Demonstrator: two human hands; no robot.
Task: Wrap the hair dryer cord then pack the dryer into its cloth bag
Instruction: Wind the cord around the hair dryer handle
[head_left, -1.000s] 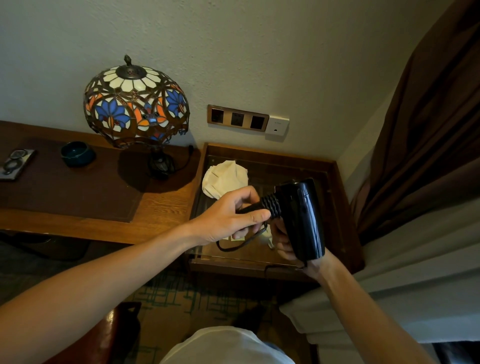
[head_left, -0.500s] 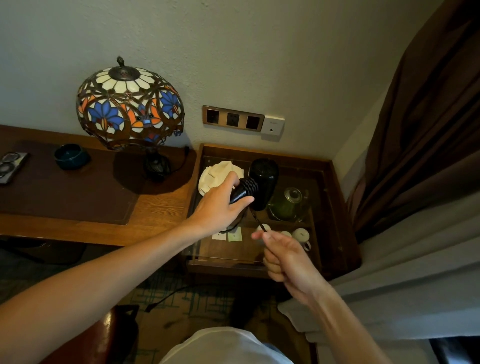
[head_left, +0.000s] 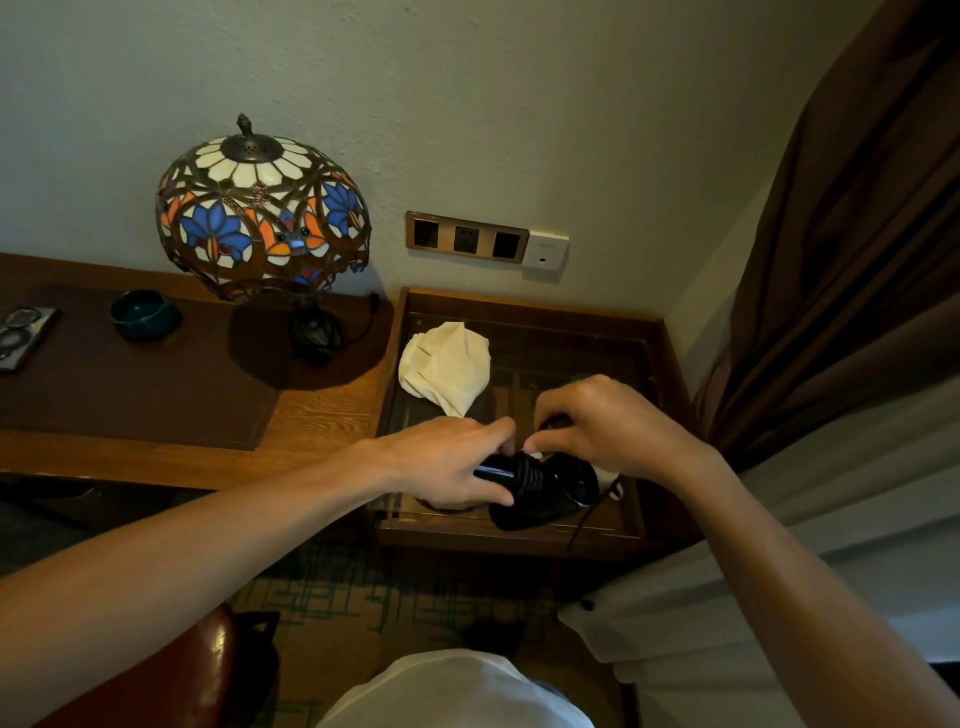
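Note:
The black hair dryer (head_left: 550, 493) lies low over the front of the glass-topped side table (head_left: 670, 332). Several turns of black cord (head_left: 529, 475) are wound around its handle. My left hand (head_left: 447, 462) grips the handle from the left. My right hand (head_left: 608, 426) comes from the right, with its fingertips pinching the cord just above the wound turns. A loose length of cord (head_left: 584, 522) drops off the table's front edge. The cream cloth bag (head_left: 447, 366) lies crumpled on the table's back left, apart from both hands.
A stained-glass lamp (head_left: 262, 208) stands on the wooden desk (head_left: 322, 410) to the left, with a dark green bowl (head_left: 145, 314) beyond it. Wall sockets (head_left: 465, 239) sit above the side table. A brown curtain (head_left: 841, 249) hangs at the right. A chair (head_left: 171, 675) is below left.
The dryer has come down from upright to lying low at the table's front. My right hand moved up from below and now pinches the cord at the handle.

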